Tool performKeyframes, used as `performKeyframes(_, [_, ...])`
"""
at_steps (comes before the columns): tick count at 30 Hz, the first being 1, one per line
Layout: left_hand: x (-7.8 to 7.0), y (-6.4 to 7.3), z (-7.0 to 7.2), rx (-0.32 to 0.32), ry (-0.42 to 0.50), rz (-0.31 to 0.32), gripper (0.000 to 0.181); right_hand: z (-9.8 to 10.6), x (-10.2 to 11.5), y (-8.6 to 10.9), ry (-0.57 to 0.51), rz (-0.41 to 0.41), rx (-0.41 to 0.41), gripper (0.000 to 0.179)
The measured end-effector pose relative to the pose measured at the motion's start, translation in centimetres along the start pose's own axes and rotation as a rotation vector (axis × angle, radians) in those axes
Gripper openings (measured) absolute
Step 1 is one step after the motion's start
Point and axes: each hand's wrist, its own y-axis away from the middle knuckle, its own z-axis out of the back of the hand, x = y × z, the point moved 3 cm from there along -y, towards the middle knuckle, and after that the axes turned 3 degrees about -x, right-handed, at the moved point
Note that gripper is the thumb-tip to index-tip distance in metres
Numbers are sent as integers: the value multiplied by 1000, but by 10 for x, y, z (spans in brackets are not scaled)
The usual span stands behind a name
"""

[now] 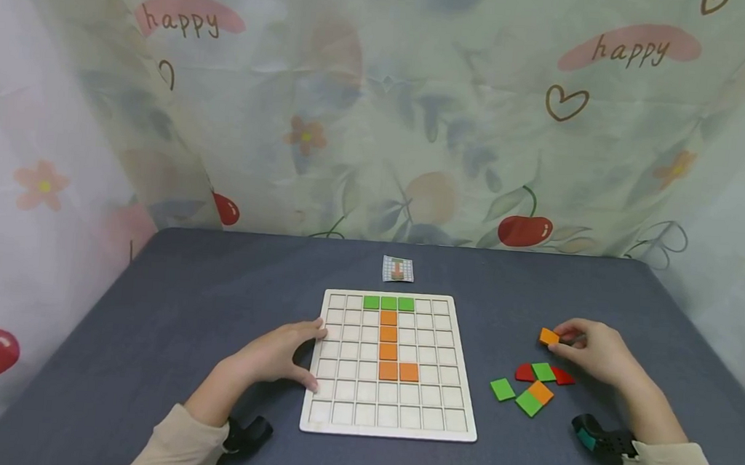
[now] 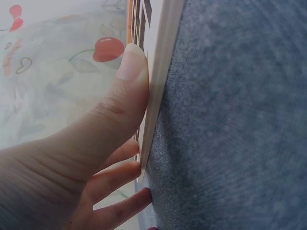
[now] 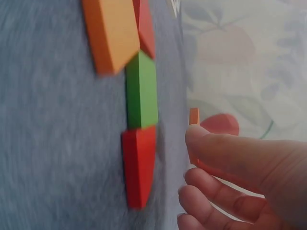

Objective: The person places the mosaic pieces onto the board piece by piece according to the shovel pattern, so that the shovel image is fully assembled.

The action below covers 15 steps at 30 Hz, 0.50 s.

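Observation:
My right hand (image 1: pixel 602 353) pinches an orange square tile (image 1: pixel 549 337) between thumb and fingers, right of the board and beyond the loose tiles. In the right wrist view the same tile (image 3: pixel 194 115) shows edge-on past the thumb tip. A white grid board (image 1: pixel 391 416) lies at mid-table. Three green tiles (image 1: pixel 389 303) fill part of its far row, with a column of orange tiles (image 1: pixel 388 334) below them and one more orange tile (image 1: pixel 410 372) beside the column's near end. My left hand (image 1: pixel 274 352) rests at the board's left edge, thumb and fingers spread along it.
Loose pieces lie right of the board: a lone green tile (image 1: pixel 502 389), an orange tile (image 1: pixel 540 392) against another green one (image 1: pixel 529 403), and two red pieces (image 1: pixel 524 373) flanking a green tile (image 1: pixel 542 371). A small pattern card (image 1: pixel 399 269) lies beyond the board. Curtains (image 1: pixel 381 116) surround the table.

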Motion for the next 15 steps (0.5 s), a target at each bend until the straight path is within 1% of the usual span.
performKeyframes(9, [2, 0, -1, -4, -4, -6, 89, -8, 24, 0, -26, 43, 5, 32])
performKeyframes(15, [1, 0, -1, 0, 2, 3, 89, -12, 41, -1, -49, 80, 3, 29])
